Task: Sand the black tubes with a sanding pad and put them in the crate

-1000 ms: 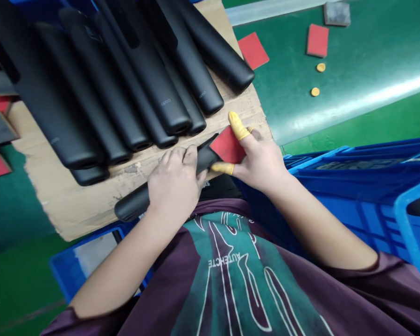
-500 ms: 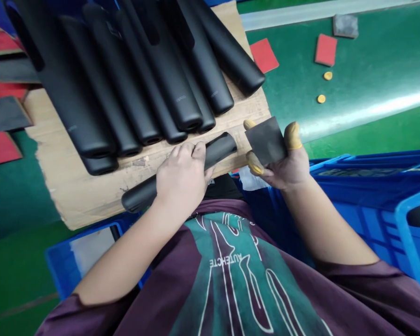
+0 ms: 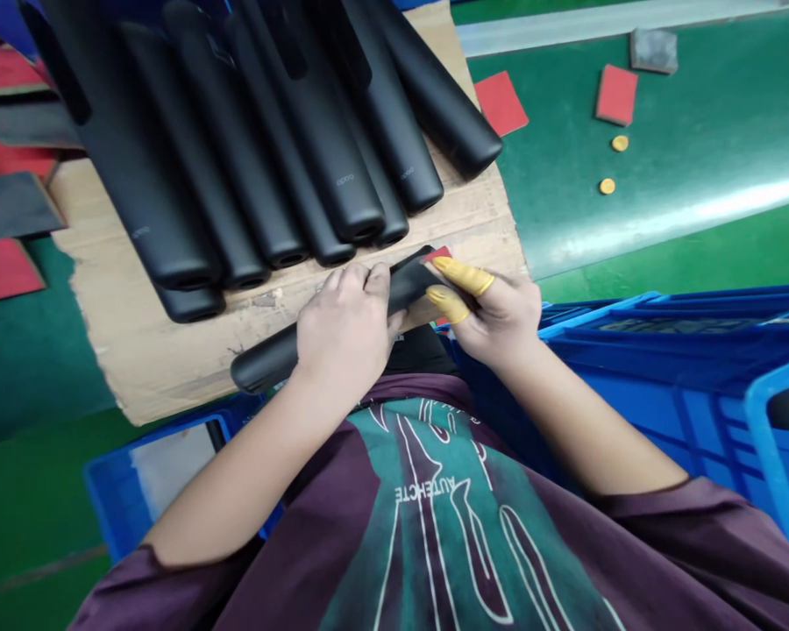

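Observation:
My left hand (image 3: 343, 329) is wrapped round a long black tube-shaped casing (image 3: 266, 359) that lies across the front edge of a cardboard sheet (image 3: 158, 368). My right hand (image 3: 496, 308), with yellow finger cots, pinches a small red-backed abrasive pad (image 3: 437, 255) against the casing's right end. Only a sliver of the pad shows past the fingers.
Several more black casings (image 3: 250, 149) lie in a row on the cardboard. Blue plastic crates (image 3: 684, 359) stand at my right and below my left arm. On the green table (image 3: 664, 228) lie red pads (image 3: 615, 93), a grey pad (image 3: 653, 49) and two yellow finger cots (image 3: 607, 186).
My right hand, which half a second ago held the pad up with its dark face showing, has come back down and pressed it onto the casing's end. My left hand has kept its grip.

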`<state>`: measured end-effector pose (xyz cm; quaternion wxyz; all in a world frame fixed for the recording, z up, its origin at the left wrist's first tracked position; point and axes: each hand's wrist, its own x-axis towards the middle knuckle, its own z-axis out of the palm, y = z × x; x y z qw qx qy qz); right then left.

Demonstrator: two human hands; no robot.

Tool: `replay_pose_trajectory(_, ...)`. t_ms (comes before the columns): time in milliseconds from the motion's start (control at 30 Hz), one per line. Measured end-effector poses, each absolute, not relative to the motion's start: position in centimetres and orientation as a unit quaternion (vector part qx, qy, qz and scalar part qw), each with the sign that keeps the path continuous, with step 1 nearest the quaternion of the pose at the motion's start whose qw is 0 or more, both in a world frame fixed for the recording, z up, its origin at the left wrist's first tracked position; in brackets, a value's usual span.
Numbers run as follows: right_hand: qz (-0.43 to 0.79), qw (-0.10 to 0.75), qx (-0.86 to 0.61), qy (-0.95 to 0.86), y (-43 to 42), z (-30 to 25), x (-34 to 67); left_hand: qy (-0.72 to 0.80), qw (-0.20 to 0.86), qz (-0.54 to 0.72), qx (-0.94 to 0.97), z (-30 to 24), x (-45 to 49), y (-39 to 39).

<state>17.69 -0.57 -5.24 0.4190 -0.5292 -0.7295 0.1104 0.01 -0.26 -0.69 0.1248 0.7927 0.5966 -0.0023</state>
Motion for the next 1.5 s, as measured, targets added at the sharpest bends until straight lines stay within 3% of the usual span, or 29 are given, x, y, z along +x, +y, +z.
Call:
replay_pose_trajectory(100, 0.041, 0.379, -0.529, -0.758, -1.1, -5.5, 17.0, 0.594, 0.127, 0.014, 0.794, -0.8, -0.1, -0.2)
replay_pose_trajectory(433, 0.023, 0.3, -0.573, -0.762, -0.8, -5.5, 16.4, 0.599, 0.131, -0.007, 0.79, -0.7, 0.1, 0.1)
replay_pose_trajectory(1500, 0.064, 0.34, -0.591, -0.729, -1.3, -5.6, 15.4, 0.6, 0.159, -0.003, 0.784, -0.6, -0.1, 0.2)
